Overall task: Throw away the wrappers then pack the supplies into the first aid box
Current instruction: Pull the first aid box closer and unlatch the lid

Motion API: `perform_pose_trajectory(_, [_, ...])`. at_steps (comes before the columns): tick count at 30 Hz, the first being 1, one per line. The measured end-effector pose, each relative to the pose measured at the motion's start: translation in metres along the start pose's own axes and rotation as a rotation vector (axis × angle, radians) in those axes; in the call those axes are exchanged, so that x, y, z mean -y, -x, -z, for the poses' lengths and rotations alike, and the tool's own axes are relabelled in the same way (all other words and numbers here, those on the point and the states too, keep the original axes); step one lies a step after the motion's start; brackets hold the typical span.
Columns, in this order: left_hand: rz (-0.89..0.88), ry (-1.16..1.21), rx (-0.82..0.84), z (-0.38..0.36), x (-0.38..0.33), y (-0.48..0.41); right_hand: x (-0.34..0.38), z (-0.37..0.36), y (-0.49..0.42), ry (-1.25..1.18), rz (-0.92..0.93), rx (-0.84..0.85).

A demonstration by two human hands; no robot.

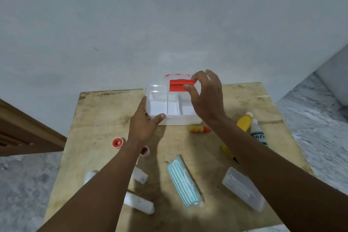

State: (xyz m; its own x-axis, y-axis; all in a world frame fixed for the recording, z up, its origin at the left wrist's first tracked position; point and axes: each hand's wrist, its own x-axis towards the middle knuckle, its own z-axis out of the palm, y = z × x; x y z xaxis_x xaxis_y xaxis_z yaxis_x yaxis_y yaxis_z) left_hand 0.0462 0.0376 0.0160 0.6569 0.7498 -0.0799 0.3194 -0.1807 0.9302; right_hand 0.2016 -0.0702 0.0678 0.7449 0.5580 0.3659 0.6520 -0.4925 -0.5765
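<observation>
The first aid box [175, 121] is white, with a clear compartment tray [162, 103] on top and a red handle [178, 85]. It stands at the far middle of the wooden table [98, 122]. My left hand [146, 124] rests against the tray's near left corner, thumb on its front edge. My right hand [205, 98] pinches the right end of the red handle between thumb and fingers. Loose supplies lie on the table: white bandage rolls [138, 202], two red tape rolls [118, 142], and a green-striped packet [183, 181].
On the right lie a yellow bottle [244, 122], a white tube with green print [258, 133], a small yellow-and-red tube [199, 129], a yellow-handled tool [228, 153] and a clear plastic case [243, 187]. A wall rises right behind the table. A wooden frame [22, 133] stands at left.
</observation>
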Motion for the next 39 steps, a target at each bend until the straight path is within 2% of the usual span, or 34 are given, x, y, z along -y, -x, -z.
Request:
perform_pose_trajectory(5, [0.088,-0.048,-0.016,0.005,0.001,-0.009,0.016,0.009,-0.043,0.099,0.145,-0.25])
perform_pose_trajectory(14, [0.165,-0.012,-0.035,0.002,-0.003,-0.014,-0.011,0.008,-0.101,0.202,0.405,-0.05])
perform_pose_trajectory(24, [0.175,-0.038,-0.058,0.0,-0.004,-0.012,-0.024,0.006,-0.115,0.074,0.427,-0.048])
perform_pose_trajectory(39, [0.157,-0.102,-0.057,-0.004,-0.006,-0.008,-0.01,0.017,-0.11,0.133,0.431,0.099])
